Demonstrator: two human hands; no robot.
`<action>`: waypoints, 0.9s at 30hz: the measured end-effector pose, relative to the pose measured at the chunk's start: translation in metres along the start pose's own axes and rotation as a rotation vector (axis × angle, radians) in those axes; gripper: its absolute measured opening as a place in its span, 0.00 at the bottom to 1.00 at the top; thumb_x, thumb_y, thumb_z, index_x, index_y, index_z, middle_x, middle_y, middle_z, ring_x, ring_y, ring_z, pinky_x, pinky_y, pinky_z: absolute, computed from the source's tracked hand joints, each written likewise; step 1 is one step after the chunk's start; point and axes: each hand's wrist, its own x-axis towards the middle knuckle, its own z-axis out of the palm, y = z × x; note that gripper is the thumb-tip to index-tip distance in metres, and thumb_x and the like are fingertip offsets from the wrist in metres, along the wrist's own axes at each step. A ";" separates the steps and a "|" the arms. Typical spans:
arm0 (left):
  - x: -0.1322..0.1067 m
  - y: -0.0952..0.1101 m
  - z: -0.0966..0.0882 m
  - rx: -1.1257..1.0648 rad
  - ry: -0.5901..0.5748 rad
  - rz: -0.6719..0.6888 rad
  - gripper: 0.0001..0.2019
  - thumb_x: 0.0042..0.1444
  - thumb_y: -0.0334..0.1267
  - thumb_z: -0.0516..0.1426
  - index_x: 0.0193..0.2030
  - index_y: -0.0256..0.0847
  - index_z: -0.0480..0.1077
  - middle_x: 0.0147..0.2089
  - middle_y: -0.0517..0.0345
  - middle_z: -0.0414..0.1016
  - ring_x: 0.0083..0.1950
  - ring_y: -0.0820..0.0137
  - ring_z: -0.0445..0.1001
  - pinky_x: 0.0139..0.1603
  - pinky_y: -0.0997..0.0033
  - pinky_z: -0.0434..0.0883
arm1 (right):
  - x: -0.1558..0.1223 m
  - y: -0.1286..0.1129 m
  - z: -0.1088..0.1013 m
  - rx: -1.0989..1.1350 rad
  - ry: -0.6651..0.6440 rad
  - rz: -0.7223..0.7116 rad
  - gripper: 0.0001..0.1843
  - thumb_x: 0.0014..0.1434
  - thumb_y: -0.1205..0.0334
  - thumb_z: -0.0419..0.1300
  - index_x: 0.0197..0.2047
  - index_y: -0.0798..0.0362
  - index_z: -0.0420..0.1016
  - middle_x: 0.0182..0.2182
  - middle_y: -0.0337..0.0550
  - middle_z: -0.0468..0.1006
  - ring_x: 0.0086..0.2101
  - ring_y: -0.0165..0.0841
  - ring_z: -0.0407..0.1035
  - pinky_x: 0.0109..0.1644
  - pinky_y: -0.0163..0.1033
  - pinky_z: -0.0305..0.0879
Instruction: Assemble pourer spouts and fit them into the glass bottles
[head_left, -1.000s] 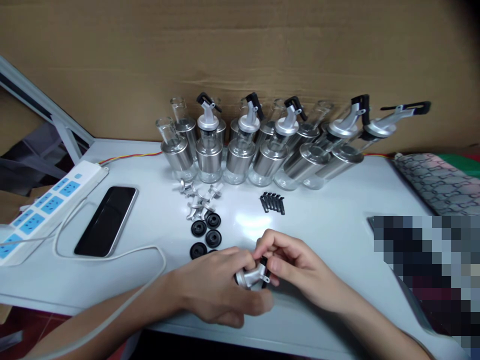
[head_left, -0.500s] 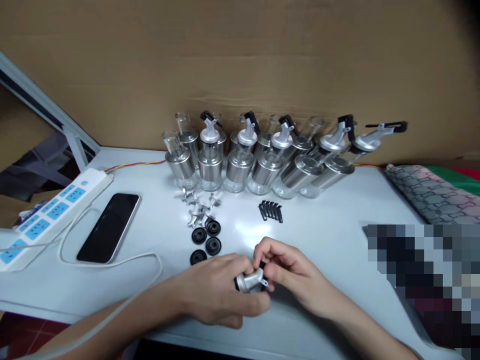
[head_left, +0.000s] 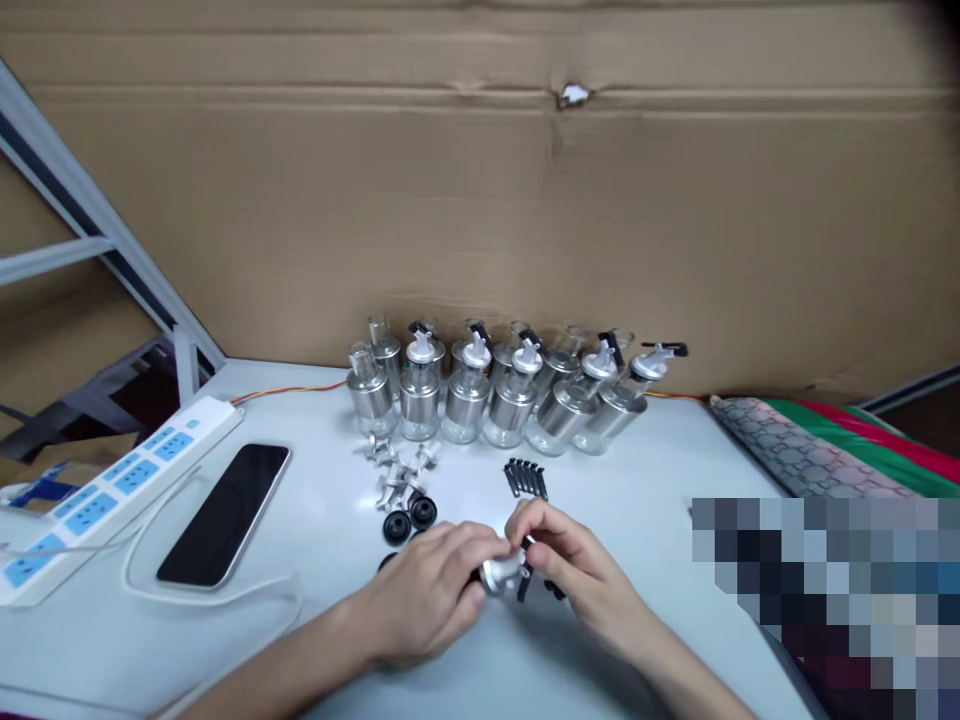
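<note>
My left hand [head_left: 427, 595] and my right hand [head_left: 574, 570] meet over the white table [head_left: 660, 480], both closed on one small silver pourer spout [head_left: 501, 575] with a black lever piece at its right side. Just beyond my hands lie black round gaskets [head_left: 411, 518], a heap of loose silver spouts [head_left: 397, 470] and a short row of black levers [head_left: 526, 478]. At the back stands a row of glass and steel dispenser bottles [head_left: 495, 400], several of them capped with spouts.
A black phone [head_left: 225, 512] lies face up at the left, next to a white power strip [head_left: 112, 482] with its cable looping forward. A cardboard sheet [head_left: 480, 200] walls off the back. Patterned fabric [head_left: 817, 450] lies at the right, above a pixelated patch.
The camera has tilted up, so everything sits lower and smaller in view. My hands stay together on the spout, and the black lever now sticks out below my right fingers.
</note>
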 end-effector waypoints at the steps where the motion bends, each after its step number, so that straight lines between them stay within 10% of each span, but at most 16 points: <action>1: 0.001 0.000 -0.002 0.001 -0.002 -0.014 0.21 0.59 0.28 0.46 0.59 0.42 0.51 0.48 0.48 0.72 0.47 0.64 0.73 0.48 0.66 0.70 | 0.000 -0.001 -0.001 -0.025 0.019 -0.041 0.21 0.57 0.41 0.59 0.32 0.52 0.71 0.28 0.38 0.67 0.31 0.30 0.61 0.36 0.34 0.58; 7: 0.004 -0.018 -0.020 0.091 0.251 0.023 0.20 0.63 0.39 0.49 0.61 0.44 0.54 0.54 0.48 0.70 0.56 0.61 0.69 0.62 0.54 0.60 | 0.005 0.001 0.000 0.171 0.100 -0.126 0.18 0.57 0.43 0.60 0.31 0.50 0.72 0.35 0.42 0.75 0.38 0.33 0.69 0.43 0.36 0.64; 11: 0.003 -0.071 -0.046 0.001 0.757 -0.630 0.28 0.58 0.43 0.55 0.63 0.45 0.48 0.65 0.45 0.55 0.68 0.57 0.54 0.67 0.51 0.54 | 0.012 0.001 0.000 0.433 0.267 0.018 0.20 0.55 0.42 0.62 0.30 0.51 0.68 0.40 0.46 0.81 0.42 0.36 0.73 0.44 0.40 0.68; 18: -0.011 -0.150 -0.061 -0.096 0.632 -0.776 0.24 0.51 0.43 0.58 0.53 0.40 0.58 0.53 0.46 0.69 0.57 0.58 0.70 0.57 0.56 0.67 | 0.018 0.004 0.007 0.512 0.393 0.089 0.24 0.49 0.40 0.65 0.28 0.52 0.63 0.21 0.36 0.75 0.21 0.27 0.67 0.20 0.29 0.63; 27: -0.006 -0.137 -0.058 0.022 0.725 -0.821 0.25 0.42 0.46 0.62 0.45 0.39 0.58 0.41 0.52 0.70 0.43 0.59 0.72 0.47 0.58 0.69 | 0.014 0.004 0.005 0.442 0.330 0.089 0.24 0.50 0.41 0.63 0.39 0.49 0.61 0.18 0.32 0.73 0.12 0.25 0.62 0.12 0.24 0.44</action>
